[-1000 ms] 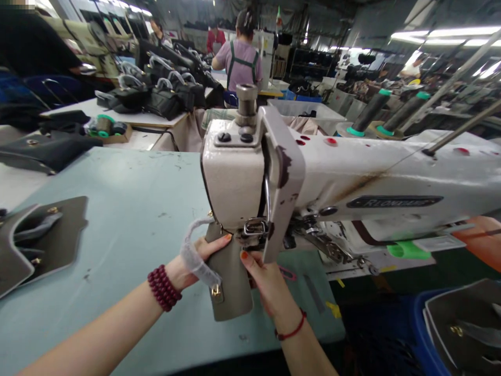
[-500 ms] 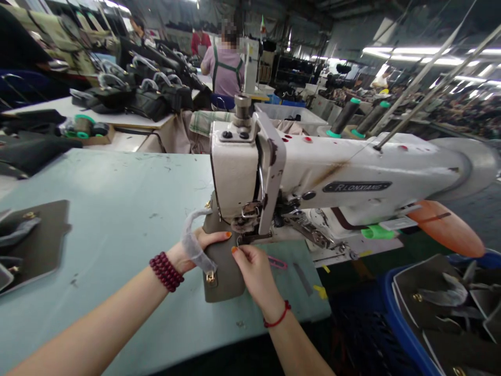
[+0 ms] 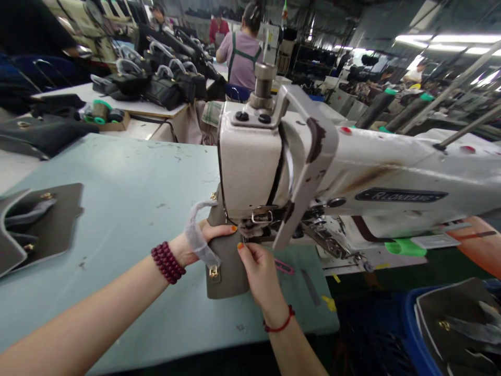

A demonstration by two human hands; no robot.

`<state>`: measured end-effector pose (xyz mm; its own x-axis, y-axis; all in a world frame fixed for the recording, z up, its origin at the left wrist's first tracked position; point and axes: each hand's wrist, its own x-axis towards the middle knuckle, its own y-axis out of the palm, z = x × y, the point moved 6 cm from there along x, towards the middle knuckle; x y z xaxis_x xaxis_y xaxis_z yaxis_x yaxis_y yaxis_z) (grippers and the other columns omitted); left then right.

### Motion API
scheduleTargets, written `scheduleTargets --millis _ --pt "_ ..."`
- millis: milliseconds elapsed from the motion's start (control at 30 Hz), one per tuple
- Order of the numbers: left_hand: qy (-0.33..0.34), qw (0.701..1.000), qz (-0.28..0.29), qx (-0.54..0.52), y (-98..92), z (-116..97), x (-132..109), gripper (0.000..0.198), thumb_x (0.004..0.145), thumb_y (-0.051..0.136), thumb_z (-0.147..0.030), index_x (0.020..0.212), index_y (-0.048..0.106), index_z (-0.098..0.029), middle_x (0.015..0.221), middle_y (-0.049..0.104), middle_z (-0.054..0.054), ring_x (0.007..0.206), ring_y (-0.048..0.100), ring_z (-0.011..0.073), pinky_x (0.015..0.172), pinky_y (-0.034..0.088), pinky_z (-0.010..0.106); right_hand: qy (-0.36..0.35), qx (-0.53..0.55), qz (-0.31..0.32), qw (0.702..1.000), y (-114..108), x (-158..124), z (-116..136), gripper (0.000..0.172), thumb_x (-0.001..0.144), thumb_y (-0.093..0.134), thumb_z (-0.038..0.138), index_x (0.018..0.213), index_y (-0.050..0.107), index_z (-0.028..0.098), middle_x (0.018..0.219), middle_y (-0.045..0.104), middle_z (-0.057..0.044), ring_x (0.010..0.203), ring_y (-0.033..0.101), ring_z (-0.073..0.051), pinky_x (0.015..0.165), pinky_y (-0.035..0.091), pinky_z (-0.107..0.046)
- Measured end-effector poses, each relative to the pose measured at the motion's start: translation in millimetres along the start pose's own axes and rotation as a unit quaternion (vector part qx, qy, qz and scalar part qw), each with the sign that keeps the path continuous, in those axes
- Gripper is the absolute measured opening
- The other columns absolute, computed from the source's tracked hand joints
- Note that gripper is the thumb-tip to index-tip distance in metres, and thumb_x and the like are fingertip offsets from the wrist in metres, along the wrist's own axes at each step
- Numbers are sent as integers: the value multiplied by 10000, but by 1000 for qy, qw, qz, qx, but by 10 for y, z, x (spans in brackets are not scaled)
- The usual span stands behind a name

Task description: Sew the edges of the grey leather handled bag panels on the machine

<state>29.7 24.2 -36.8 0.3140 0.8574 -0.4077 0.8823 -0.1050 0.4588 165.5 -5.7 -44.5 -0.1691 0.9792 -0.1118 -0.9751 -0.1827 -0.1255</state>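
A taupe leather bag panel (image 3: pixel 229 266) with a brass clasp and a plastic-wrapped handle lies on the pale green table (image 3: pixel 117 209), its far end under the head of the white sewing machine (image 3: pixel 274 156). My left hand (image 3: pixel 199 243) holds the panel's left edge, thumb on top, with the wrapped handle looped over it. My right hand (image 3: pixel 260 271) grips the panel's right edge just below the presser foot, fingers curled.
Dark leather panels (image 3: pixel 35 224) lie at the table's left edge. A blue crate (image 3: pixel 415 324) with more panels stands at lower right. Black bags (image 3: pixel 156 83) fill a table behind. A person in a purple shirt (image 3: pixel 242 52) works farther back.
The view tilted and came closer to the machine head. Both hands stay on the panel, which sits slightly further under the machine.
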Motion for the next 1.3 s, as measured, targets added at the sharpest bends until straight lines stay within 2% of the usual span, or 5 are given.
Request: scheduleTargets --millis 233,467,800,1033,1300 --pt "8 1000 6 9 -50 20 43 496 662 812 -275 1125 683 -153 1125 722 139 981 694 324 861 562 393 -2 -1 2 1000 4 26 -11 375 902 494 403 674 600 124 618 485 9 584 377 -99 530 304 -208" --pt "20 1000 4 9 -62 38 63 492 678 793 -229 1148 657 -174 1113 728 108 980 701 280 908 541 386 -3 -41 -2 999 -9 -48 1 389 907 497 441 699 609 132 633 533 -3 595 430 -114 525 315 -205" --pt "38 996 -77 -32 -3 83 -30 388 655 804 -206 1023 683 -175 968 754 78 841 712 243 830 567 358 1 -56 26 998 -82 -90 24 377 907 507 459 736 592 134 650 563 -10 588 459 -112 515 339 -196" --pt "116 963 -204 -131 274 308 -267 376 623 806 -239 973 678 -188 1245 628 100 1198 565 345 981 513 409 8 -103 86 991 -403 73 134 343 893 546 421 822 688 117 742 675 -55 681 589 -158 573 394 -215" --pt "158 945 -227 -174 381 438 -270 346 670 763 -226 993 652 -166 1289 608 132 1237 538 344 1023 486 420 -18 -152 90 984 -517 171 281 327 872 575 383 790 733 108 758 713 -65 720 632 -195 606 414 -244"
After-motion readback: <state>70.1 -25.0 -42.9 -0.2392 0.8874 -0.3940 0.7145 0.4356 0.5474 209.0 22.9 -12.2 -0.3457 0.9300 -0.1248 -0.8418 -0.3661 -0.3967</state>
